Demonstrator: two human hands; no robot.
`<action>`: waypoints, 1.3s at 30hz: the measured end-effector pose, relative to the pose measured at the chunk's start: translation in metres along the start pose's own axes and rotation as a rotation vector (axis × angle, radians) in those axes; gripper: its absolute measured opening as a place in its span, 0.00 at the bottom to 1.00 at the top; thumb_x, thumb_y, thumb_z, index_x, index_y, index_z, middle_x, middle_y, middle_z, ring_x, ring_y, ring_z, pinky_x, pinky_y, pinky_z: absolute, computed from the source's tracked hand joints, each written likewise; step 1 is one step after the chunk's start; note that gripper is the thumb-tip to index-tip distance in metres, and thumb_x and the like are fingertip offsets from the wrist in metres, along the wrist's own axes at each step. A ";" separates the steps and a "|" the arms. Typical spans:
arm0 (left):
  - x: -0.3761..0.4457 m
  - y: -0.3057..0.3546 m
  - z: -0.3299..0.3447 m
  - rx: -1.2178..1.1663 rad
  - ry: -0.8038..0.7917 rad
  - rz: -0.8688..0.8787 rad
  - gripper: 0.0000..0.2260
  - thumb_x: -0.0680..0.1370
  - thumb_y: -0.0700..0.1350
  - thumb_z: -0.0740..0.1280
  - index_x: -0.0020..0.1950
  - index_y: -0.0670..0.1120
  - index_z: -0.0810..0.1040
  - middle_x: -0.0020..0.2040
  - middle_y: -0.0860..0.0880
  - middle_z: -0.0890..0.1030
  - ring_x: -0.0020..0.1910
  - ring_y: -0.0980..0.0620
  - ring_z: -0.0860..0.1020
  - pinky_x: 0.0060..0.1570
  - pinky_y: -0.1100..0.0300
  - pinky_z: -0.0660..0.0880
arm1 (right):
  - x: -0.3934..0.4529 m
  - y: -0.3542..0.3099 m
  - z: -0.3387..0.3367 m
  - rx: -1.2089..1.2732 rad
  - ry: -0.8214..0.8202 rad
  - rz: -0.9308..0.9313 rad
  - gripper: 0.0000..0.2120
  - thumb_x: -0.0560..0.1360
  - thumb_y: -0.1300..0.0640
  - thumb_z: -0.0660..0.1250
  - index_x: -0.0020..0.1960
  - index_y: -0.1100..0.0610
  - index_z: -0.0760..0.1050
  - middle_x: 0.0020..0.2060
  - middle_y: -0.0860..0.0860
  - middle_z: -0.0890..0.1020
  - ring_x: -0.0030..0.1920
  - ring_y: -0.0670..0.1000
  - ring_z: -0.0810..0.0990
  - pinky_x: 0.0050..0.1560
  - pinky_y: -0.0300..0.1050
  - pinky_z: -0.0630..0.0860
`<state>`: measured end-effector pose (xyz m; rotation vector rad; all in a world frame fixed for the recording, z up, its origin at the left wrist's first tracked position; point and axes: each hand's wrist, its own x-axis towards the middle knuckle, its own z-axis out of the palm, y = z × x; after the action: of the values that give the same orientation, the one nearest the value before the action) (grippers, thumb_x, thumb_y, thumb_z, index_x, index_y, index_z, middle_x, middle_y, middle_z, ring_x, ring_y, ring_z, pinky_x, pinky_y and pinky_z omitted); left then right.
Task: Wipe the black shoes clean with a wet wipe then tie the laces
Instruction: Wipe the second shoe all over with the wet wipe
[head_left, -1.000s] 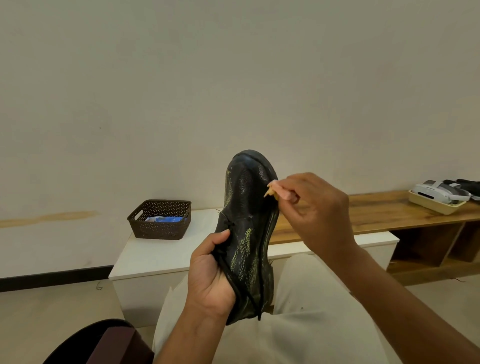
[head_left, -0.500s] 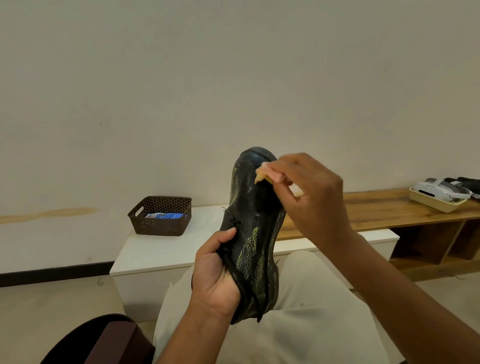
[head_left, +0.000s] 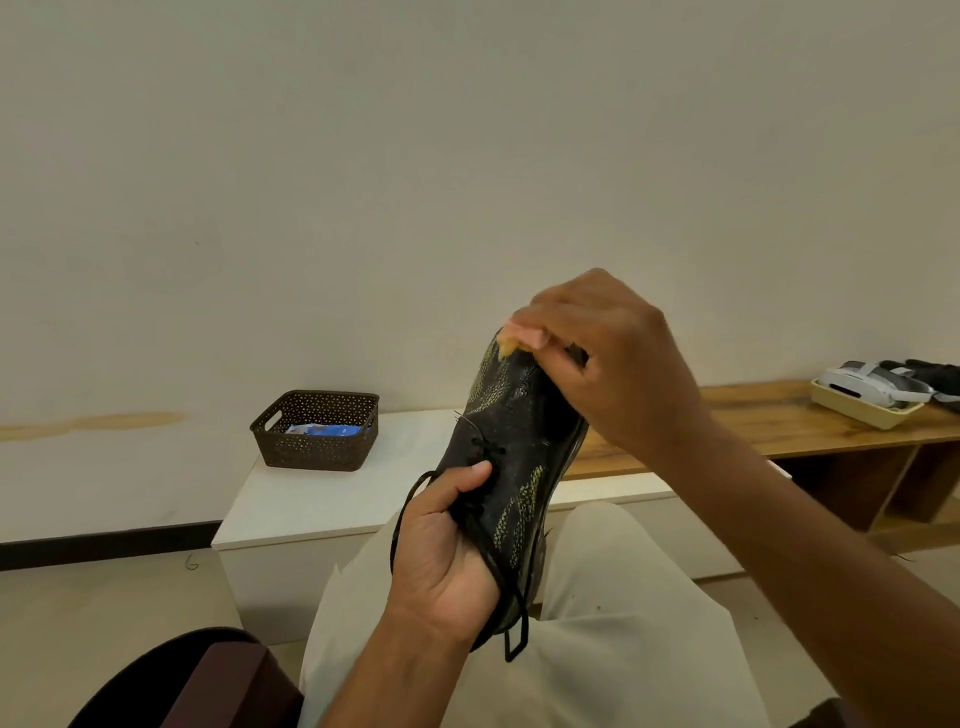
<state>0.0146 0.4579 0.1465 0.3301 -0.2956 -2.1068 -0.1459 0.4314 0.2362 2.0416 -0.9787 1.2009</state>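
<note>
One black shoe (head_left: 511, 467) stood toe-up at centre, gripped at the heel by the left hand (head_left: 441, 561). The right hand (head_left: 608, 358) pinched one yellowed wipe (head_left: 508, 345) against its toe. At nine o'clock, one brown basket (head_left: 316, 447) held a blue packet (head_left: 324, 430).

You will find no text, label, brand or number that can be read here. The blue and white packet (head_left: 324, 430) in the brown basket (head_left: 315, 429) on the far left of the worktop (head_left: 322, 499) carries print, but it is too small and blurred for you to make out.
</note>
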 end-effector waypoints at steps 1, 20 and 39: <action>-0.001 0.000 0.000 0.000 -0.022 0.007 0.19 0.74 0.35 0.62 0.64 0.37 0.76 0.60 0.35 0.80 0.61 0.37 0.78 0.63 0.43 0.72 | -0.004 -0.002 -0.001 -0.004 -0.036 -0.019 0.05 0.79 0.64 0.72 0.48 0.58 0.86 0.45 0.49 0.86 0.48 0.52 0.80 0.51 0.47 0.77; -0.010 -0.017 0.010 0.185 0.006 0.237 0.19 0.73 0.32 0.64 0.63 0.43 0.78 0.58 0.39 0.82 0.58 0.40 0.81 0.50 0.49 0.79 | -0.007 0.019 -0.013 -0.066 0.016 0.100 0.05 0.77 0.66 0.73 0.50 0.59 0.86 0.45 0.51 0.86 0.45 0.54 0.82 0.47 0.53 0.79; -0.014 -0.014 0.012 0.218 0.006 0.285 0.19 0.75 0.30 0.61 0.62 0.43 0.79 0.57 0.38 0.82 0.58 0.38 0.80 0.56 0.45 0.75 | -0.031 -0.009 0.004 0.064 -0.190 -0.101 0.07 0.75 0.68 0.75 0.51 0.60 0.86 0.47 0.51 0.85 0.49 0.53 0.81 0.49 0.49 0.79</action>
<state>0.0063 0.4777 0.1545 0.3979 -0.5391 -1.7964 -0.1469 0.4433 0.2058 2.2606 -0.9215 1.0118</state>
